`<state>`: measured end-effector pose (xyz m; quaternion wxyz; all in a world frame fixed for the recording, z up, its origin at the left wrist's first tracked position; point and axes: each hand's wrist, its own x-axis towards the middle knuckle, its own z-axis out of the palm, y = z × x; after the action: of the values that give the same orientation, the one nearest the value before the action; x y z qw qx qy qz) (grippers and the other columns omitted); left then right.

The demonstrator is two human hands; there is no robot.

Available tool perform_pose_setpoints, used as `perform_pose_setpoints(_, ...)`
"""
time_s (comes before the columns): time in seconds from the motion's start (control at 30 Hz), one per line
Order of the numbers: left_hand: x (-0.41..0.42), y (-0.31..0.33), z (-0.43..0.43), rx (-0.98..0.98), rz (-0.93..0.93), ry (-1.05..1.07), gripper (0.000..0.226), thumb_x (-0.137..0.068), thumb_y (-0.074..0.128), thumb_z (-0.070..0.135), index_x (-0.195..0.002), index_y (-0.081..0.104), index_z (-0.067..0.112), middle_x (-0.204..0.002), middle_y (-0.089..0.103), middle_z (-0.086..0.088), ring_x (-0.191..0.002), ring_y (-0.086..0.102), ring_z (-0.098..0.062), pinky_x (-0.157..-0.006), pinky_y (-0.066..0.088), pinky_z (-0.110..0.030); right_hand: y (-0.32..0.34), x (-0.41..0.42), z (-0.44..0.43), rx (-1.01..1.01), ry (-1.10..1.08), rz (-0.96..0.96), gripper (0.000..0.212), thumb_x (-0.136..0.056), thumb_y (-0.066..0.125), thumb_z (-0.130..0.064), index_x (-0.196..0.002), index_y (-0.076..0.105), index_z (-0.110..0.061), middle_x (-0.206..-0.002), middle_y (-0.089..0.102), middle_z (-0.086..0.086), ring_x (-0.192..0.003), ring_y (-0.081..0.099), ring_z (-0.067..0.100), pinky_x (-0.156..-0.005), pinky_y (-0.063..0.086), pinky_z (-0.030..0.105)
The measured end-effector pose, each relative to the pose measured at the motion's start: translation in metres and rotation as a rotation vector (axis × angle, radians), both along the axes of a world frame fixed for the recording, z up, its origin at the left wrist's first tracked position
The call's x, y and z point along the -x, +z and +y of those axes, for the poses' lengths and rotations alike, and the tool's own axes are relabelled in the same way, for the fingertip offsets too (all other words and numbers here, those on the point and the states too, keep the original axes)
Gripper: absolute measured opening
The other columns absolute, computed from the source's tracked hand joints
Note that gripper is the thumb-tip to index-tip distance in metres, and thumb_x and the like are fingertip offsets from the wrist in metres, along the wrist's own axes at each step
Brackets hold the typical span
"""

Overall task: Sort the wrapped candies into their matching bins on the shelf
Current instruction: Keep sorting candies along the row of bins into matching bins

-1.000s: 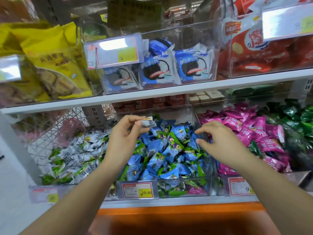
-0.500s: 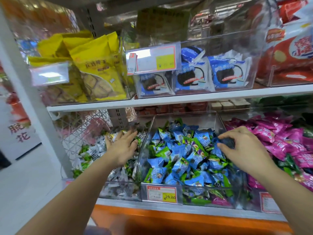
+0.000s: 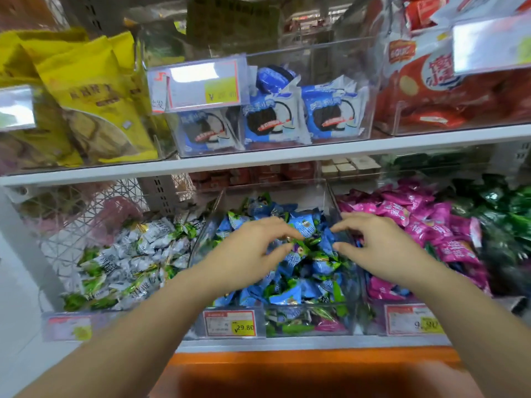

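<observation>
Shop shelf [image 3: 287, 158], packed full; our left hand [image 3: 250, 251] and right hand [image 3: 373, 248] hover over middle bin [image 3: 287, 191] of blue candies [image 3: 304, 225]; fingers [image 3: 274, 225] loosely curled, grasping nothing; green stray [image 3: 301, 246] lies between them; we should pinch single wrapper by its tail, lift clear, match colour before dropping.

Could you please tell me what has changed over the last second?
The left hand let go of its white-wrapped candy in the white candy bin, then moved right over the blue candy bin. The right hand stayed over it; the bins kept their places.
</observation>
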<state>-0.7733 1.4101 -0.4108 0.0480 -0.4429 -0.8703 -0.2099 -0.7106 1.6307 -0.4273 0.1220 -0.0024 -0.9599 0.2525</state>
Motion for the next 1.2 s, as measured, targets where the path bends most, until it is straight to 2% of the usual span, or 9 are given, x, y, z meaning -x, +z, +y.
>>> perform_pose_setpoints(0.13, -0.009, -0.017, 0.039, 0.220, -0.137, -0.187, 0.026, -0.096, 0.055, 0.019, -0.120, 0.064, 0.021, -0.118, 0.062, 0.007, -0.093, 0.049, 0.006, -0.087, 0.037, -0.009, 0.002, -0.006, 0.006, -0.011, 0.036, -0.014, 0.035, -0.087, 0.063, -0.038, -0.121, 0.061, -0.031, -0.144, 0.043, -0.006, -0.134, 0.037, 0.013, -0.110, 0.028, 0.027)
perform_pose_setpoints(0.2, -0.003, -0.025, 0.047, 0.373, -0.173, -0.211, 0.027, -0.096, 0.056, 0.025, -0.121, 0.064, 0.022, -0.122, 0.063, 0.009, -0.093, 0.050, 0.004, -0.098, 0.033, -0.016, 0.004, -0.010, 0.009, -0.015, 0.051, -0.029, 0.035, -0.088, 0.062, -0.038, -0.122, 0.060, -0.031, -0.145, 0.041, -0.008, -0.135, 0.035, 0.011, -0.110, 0.026, 0.027)
perform_pose_setpoints(0.27, 0.006, -0.032, 0.049, 0.531, -0.125, -0.216, 0.027, -0.096, 0.054, 0.032, -0.121, 0.064, 0.028, -0.124, 0.062, 0.012, -0.104, 0.054, -0.003, -0.113, 0.012, -0.028, 0.005, -0.014, 0.011, -0.017, 0.065, -0.052, 0.035, -0.089, 0.060, -0.038, -0.124, 0.058, -0.032, -0.148, 0.037, -0.010, -0.137, 0.032, 0.010, -0.111, 0.025, 0.028)
perform_pose_setpoints(0.33, 0.015, -0.034, 0.047, 0.614, -0.091, -0.210, 0.027, -0.096, 0.053, 0.036, -0.121, 0.062, 0.032, -0.126, 0.061, 0.015, -0.116, 0.052, -0.006, -0.116, -0.005, -0.036, 0.005, -0.016, 0.013, -0.027, 0.080, -0.065, 0.036, -0.090, 0.058, -0.039, -0.126, 0.056, -0.033, -0.149, 0.034, -0.012, -0.137, 0.030, 0.007, -0.111, 0.023, 0.026)
perform_pose_setpoints(0.4, 0.020, -0.033, 0.044, 0.650, -0.023, -0.213, 0.025, -0.095, 0.054, 0.035, -0.118, 0.063, 0.031, -0.123, 0.061, 0.015, -0.116, 0.052, -0.006, -0.116, -0.007, -0.039, 0.005, -0.016, 0.014, -0.031, 0.090, -0.072, 0.038, -0.091, 0.057, -0.039, -0.128, 0.054, -0.033, -0.150, 0.033, -0.013, -0.137, 0.028, 0.005, -0.109, 0.022, 0.023)
perform_pose_setpoints(0.5, 0.025, -0.034, 0.040, 0.676, 0.133, -0.223, 0.022, -0.095, 0.054, 0.035, -0.114, 0.065, 0.031, -0.121, 0.060, 0.015, -0.116, 0.052, -0.005, -0.118, -0.006, -0.042, 0.005, -0.018, 0.015, -0.032, 0.097, -0.079, 0.039, -0.091, 0.056, -0.039, -0.130, 0.053, -0.034, -0.150, 0.032, -0.014, -0.137, 0.028, 0.005, -0.109, 0.022, 0.022)
perform_pose_setpoints(0.67, 0.038, -0.032, 0.021, 0.682, 0.313, -0.184, 0.025, -0.095, 0.051, 0.038, -0.117, 0.063, 0.035, -0.132, 0.052, 0.016, -0.129, 0.040, -0.006, -0.117, -0.008, -0.044, 0.004, -0.018, 0.015, -0.022, 0.102, -0.080, 0.039, -0.091, 0.057, -0.039, -0.129, 0.053, -0.034, -0.151, 0.031, -0.013, -0.138, 0.028, 0.005, -0.109, 0.021, 0.022)
perform_pose_setpoints(1.07, 0.060, -0.027, 0.007, 0.513, 0.311, -0.087, 0.027, -0.093, 0.054, 0.043, -0.117, 0.065, 0.035, -0.134, 0.051, 0.018, -0.130, 0.039, -0.006, -0.113, -0.008, -0.031, 0.004, -0.020, 0.015, -0.019, 0.104, -0.072, 0.039, -0.091, 0.058, -0.038, -0.129, 0.054, -0.033, -0.150, 0.032, -0.013, -0.136, 0.030, 0.005, -0.107, 0.022, 0.020)
perform_pose_setpoints(1.2, 0.062, -0.024, 0.005, 0.505, 0.306, -0.044, 0.027, -0.093, 0.053, 0.045, -0.117, 0.064, 0.037, -0.135, 0.049, 0.020, -0.130, 0.037, -0.005, -0.116, -0.003, -0.035, 0.005, -0.020, 0.014, -0.013, 0.105, -0.080, 0.039, -0.091, 0.058, -0.037, -0.129, 0.053, -0.032, -0.150, 0.032, -0.013, -0.137, 0.029, 0.005, -0.108, 0.022, 0.021)
